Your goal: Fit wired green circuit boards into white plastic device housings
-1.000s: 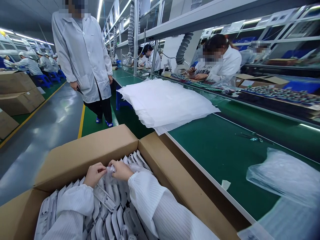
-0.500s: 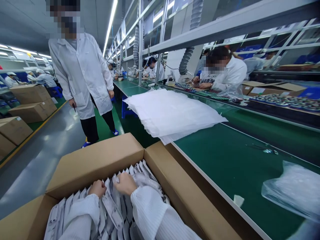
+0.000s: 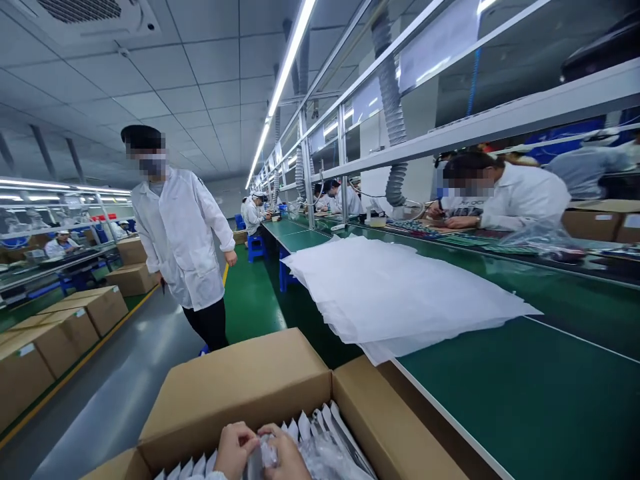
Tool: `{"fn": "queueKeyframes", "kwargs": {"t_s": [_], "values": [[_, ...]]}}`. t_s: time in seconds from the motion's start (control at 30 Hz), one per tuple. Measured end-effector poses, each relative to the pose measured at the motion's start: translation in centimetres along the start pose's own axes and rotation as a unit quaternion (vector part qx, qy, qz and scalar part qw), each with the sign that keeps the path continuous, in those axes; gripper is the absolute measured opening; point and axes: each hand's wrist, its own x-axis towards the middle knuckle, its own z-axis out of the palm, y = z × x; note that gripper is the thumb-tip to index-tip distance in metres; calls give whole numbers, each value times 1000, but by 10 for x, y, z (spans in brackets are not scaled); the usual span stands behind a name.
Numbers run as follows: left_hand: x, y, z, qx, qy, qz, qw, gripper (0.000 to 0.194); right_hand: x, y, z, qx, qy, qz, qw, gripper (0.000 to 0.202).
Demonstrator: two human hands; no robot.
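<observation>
Low in the view, my left hand (image 3: 235,452) and my right hand (image 3: 286,455) work close together over an open cardboard box (image 3: 250,377). Between them is a clear plastic bag (image 3: 269,452), with the fingers of both hands closed on it; what it contains is hard to make out. Upright white packets (image 3: 197,467) stand in a row in the box to the left of my hands. More packets (image 3: 333,421) stand to the right, beside loose clear plastic (image 3: 325,457). The lower part of the box lies outside the frame.
A stack of thin white sheets (image 3: 390,287) lies on the green bench (image 3: 480,380) at the right. A co-worker in a white coat (image 3: 177,233) stands beyond the box. Another person (image 3: 520,193) works across the bench. Closed cartons (image 3: 65,340) line the left aisle.
The view has tilted up, so the box sits lower in the frame. My hands have come together around the plastic bag. The standing co-worker has turned and leans somewhat.
</observation>
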Motion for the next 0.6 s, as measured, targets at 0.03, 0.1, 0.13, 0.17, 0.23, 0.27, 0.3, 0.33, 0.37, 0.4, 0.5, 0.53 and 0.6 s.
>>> {"fn": "queueKeyframes", "kwargs": {"t_s": [0.03,0.1,0.13,0.17,0.23,0.27,0.3,0.33,0.37,0.4,0.5,0.53,0.6], "values": [[0,5,-3,-9,5,7,1000,22,0,1,1,1,1,-8,1000,19],[-1,12,-7,-23,2,15,1000,21,1,4,3,5,5,-19,1000,17],[-2,13,-8,-30,-5,16,999,21,0,5,4,10,10,-23,1000,16],[-3,13,-10,-37,-15,14,999,20,0,6,4,15,17,-25,999,16],[-5,7,-12,-48,-39,1,998,19,-3,7,5,28,35,-23,999,16],[-7,2,-13,-49,-51,-12,997,19,-4,8,4,34,44,-18,998,14],[-8,-6,-14,-48,-61,-30,997,20,-6,8,4,40,51,-12,998,12],[-9,-14,-14,-41,-68,-51,996,20,-7,8,3,47,57,-6,997,8],[-10,-24,-15,-31,-73,-73,994,20,-8,9,1,55,60,-1,997,4],[-11,-33,-15,-18,-75,-94,993,20,-8,9,0,64,63,4,996,5],[-12,-56,-11,26,-76,-138,987,21,-8,10,-2,86,67,14,994,13],[-11,-60,-8,38,-78,-144,986,21,-8,9,-3,91,67,15,993,15],[-9,-64,-3,56,-86,-148,984,20,-6,9,-2,96,66,15,993,17]]}}
